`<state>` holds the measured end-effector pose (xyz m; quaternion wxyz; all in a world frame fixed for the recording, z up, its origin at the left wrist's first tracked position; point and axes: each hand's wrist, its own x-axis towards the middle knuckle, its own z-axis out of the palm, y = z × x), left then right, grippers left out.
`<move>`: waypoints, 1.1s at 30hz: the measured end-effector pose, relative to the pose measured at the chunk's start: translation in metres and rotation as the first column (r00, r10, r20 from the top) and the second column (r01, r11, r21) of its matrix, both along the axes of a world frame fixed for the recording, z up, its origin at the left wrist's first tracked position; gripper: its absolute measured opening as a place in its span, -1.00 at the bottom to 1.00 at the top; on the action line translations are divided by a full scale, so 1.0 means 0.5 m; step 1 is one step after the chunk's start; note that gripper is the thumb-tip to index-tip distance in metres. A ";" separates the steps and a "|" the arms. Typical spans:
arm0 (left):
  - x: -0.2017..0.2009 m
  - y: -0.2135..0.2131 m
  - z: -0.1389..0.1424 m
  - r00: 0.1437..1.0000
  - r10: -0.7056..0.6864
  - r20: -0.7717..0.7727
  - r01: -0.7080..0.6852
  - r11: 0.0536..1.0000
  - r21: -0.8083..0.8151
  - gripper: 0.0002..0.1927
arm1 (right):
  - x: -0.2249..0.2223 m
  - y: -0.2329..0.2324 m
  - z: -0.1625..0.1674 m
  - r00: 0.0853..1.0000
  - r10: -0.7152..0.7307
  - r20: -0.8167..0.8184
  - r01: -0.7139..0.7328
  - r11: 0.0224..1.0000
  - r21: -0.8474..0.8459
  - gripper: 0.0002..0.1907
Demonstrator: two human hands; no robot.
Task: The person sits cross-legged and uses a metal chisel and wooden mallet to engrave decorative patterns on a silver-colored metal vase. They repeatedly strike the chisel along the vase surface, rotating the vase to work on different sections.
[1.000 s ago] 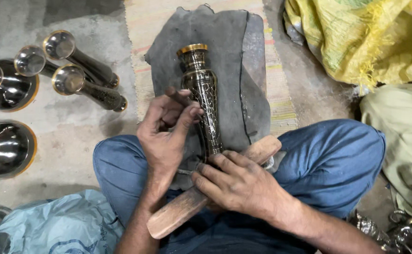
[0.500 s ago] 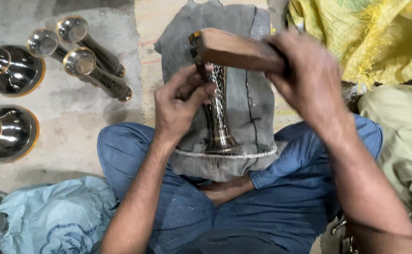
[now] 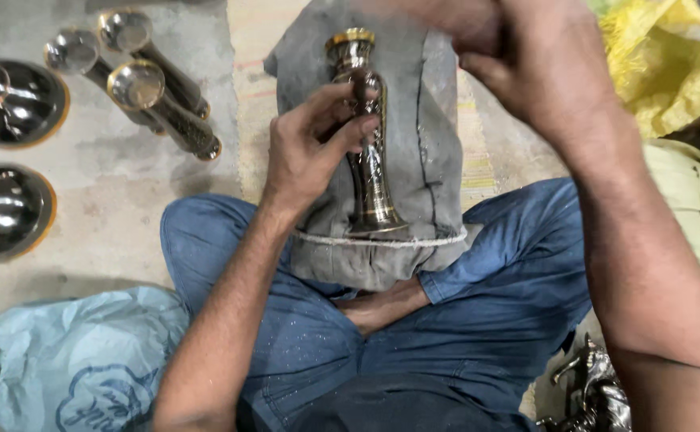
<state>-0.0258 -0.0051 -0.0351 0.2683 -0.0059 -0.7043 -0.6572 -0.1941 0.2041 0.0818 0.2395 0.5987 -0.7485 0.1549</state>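
Note:
A slender engraved brass vase [image 3: 371,180] with a gold rim rests on a grey cloth pad [image 3: 438,120] laid over my crossed legs in blue trousers. My left hand [image 3: 310,152] is at the vase's upper body, with thumb and fingers pinched on a small dark chisel [image 3: 359,90] pressed against the metal. My right hand [image 3: 542,64] is raised close to the camera, above and right of the vase, its fingers curled tight. The wooden mallet it gripped a moment ago is hidden at the top edge.
Three similar brass vases [image 3: 158,96] lie on the concrete floor at upper left, beside two round dark brass pots [image 3: 10,100] [image 3: 6,212]. A blue plastic bag [image 3: 70,360] sits lower left, yellow cloth [image 3: 662,64] upper right, and metal pieces [image 3: 598,392] lower right.
My right hand picked the wooden mallet up from my lap, swung it over the vase's top, then lifted it higher, out of sight. My left hand stayed on the vase.

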 end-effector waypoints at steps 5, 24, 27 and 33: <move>-0.008 -0.025 0.006 0.991 -0.130 -0.030 0.119 0.964 -0.240 -0.64 | 0.035 0.016 -0.003 0.991 -0.087 0.105 0.087 0.996 0.011 -0.59; -0.032 -0.046 0.009 0.951 -0.265 -0.161 0.180 0.893 -0.412 -0.61 | 0.074 0.094 -0.108 0.906 -0.217 0.363 0.292 0.942 -0.164 -0.72; -0.032 -0.046 0.008 0.976 -0.204 -0.075 0.147 0.875 -0.462 -0.61 | 0.083 0.094 -0.108 0.926 -0.197 0.323 0.255 0.955 -0.151 -0.74; -0.031 -0.045 0.009 0.957 -0.214 -0.198 0.084 0.853 -0.516 -0.62 | 0.100 0.105 -0.105 0.959 -0.281 0.022 0.282 0.956 -0.084 -0.73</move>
